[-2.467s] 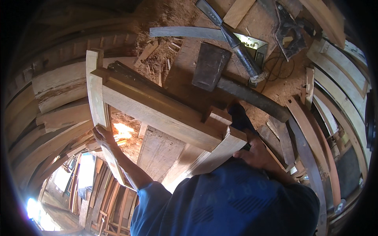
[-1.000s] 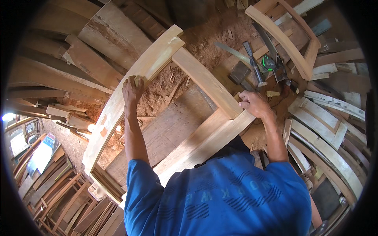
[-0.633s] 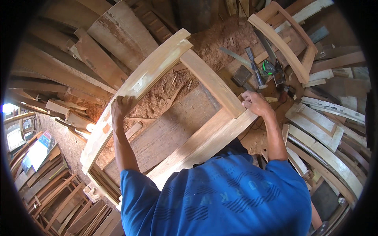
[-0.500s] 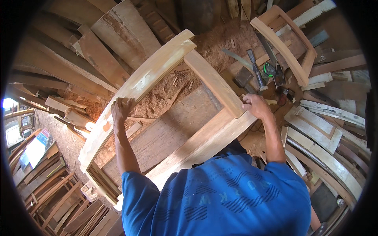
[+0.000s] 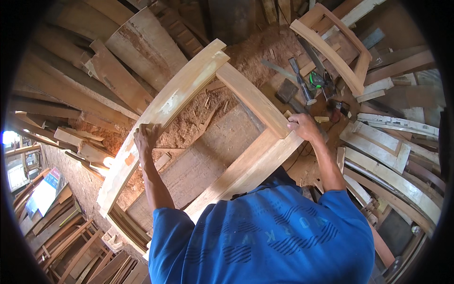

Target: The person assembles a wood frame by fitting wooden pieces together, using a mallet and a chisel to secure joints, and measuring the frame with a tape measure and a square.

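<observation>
A large wooden frame with a long, gently curved rail (image 5: 182, 94) lies in front of me, pale and bare with whitish and orange patches. A shorter crosspiece (image 5: 253, 102) joins it at the right to a straighter near rail (image 5: 253, 173), which my blue shirt partly covers. My left hand (image 5: 147, 136) is wrapped over the curved rail, its fingertips hidden on the far side. At the right corner, where crosspiece and near rail meet, my right hand (image 5: 305, 127) is closed on the frame's edge. Inside the frame a wide brown board (image 5: 189, 165) shows below.
Beyond the right corner lie a mallet (image 5: 286, 91), a chisel-like tool (image 5: 302, 81), a green and black tape measure (image 5: 316, 79) and a thin metal blade (image 5: 279, 69). A smaller wooden frame (image 5: 326, 46) rests at the far right. Boards (image 5: 125, 80) and wood shavings (image 5: 246, 61) surround the spot.
The whole view has shifted slightly. Both hands stay at the same places on the frame, which seems to lie as before against the board and tools.
</observation>
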### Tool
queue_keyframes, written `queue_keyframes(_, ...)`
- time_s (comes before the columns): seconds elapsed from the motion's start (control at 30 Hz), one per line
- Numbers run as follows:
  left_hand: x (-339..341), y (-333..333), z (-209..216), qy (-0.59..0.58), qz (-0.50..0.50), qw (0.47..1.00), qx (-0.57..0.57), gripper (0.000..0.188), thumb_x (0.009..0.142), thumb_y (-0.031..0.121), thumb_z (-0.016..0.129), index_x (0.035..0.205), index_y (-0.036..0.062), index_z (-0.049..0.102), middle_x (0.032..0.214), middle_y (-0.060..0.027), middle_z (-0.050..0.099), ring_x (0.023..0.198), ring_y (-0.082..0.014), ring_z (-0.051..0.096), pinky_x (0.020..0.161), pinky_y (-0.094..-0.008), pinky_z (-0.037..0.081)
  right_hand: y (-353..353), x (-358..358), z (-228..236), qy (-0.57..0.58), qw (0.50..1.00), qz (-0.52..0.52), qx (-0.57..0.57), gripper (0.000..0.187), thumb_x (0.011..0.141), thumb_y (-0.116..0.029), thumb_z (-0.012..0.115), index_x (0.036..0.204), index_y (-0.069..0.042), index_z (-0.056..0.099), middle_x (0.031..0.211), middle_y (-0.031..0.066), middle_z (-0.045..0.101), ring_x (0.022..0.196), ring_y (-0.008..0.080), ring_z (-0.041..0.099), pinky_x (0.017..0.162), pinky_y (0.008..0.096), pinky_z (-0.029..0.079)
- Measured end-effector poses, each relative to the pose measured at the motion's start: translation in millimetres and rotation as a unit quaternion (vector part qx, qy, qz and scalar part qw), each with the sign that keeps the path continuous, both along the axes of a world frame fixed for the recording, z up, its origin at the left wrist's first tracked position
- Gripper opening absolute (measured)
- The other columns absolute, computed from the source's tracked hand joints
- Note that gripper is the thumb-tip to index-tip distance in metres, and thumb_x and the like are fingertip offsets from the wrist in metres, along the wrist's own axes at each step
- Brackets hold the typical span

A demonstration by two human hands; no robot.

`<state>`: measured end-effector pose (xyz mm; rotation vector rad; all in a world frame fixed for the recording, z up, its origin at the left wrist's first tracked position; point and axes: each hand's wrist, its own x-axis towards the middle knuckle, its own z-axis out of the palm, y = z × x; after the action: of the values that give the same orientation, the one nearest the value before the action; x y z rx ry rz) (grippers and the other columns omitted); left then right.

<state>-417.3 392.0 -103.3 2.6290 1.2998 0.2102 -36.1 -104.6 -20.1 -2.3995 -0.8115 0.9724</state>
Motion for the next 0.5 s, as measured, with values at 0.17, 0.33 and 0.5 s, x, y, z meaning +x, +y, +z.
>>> queue_keyframes(0.17,0.4,1.1,-2.5,0.010,0.012,1.000,-0.018,0.053,0.087,0.053,0.077,0.111,0.0059,0.067,0.100,-0.0232,0.067,0.097,-0.0418,0.061,0.087,-0.0540,0.047,-39.6,18.7,-33.1,0.078,0.981,-0.060,0.168,0.030,0.088,-0.013,0.074,0.112,0.005,0.073,0.098,0.0171,0.076,0.092,0.0234,0.072,0.085,0.0363,0.054)
queue_keyframes(0.33,5.3,-1.8,-1.4,0.008,0.004,1.000,-0.020,0.053,0.086,0.051,0.078,0.112,0.0060,0.067,0.099,-0.0244,0.068,0.096,-0.0434,0.063,0.085,-0.0549,0.048,-57.6,18.2,-45.0,0.081,0.985,-0.081,0.129,0.036,0.088,-0.012,0.073,0.120,0.006,0.070,0.114,0.0203,0.075,0.102,0.0259,0.072,0.090,0.0374,0.055)
queue_keyframes(0.5,-16.4,21.7,-11.0,0.019,-0.041,0.999,-0.017,0.054,0.085,0.050,0.079,0.113,0.0056,0.068,0.098,-0.0261,0.069,0.096,-0.0458,0.065,0.084,-0.0558,0.050,5.7,23.9,-17.0,-0.004,0.989,-0.078,0.123,0.047,0.091,-0.017,0.072,0.129,0.008,0.064,0.116,0.0224,0.073,0.104,0.0279,0.071,0.092,0.0383,0.055)
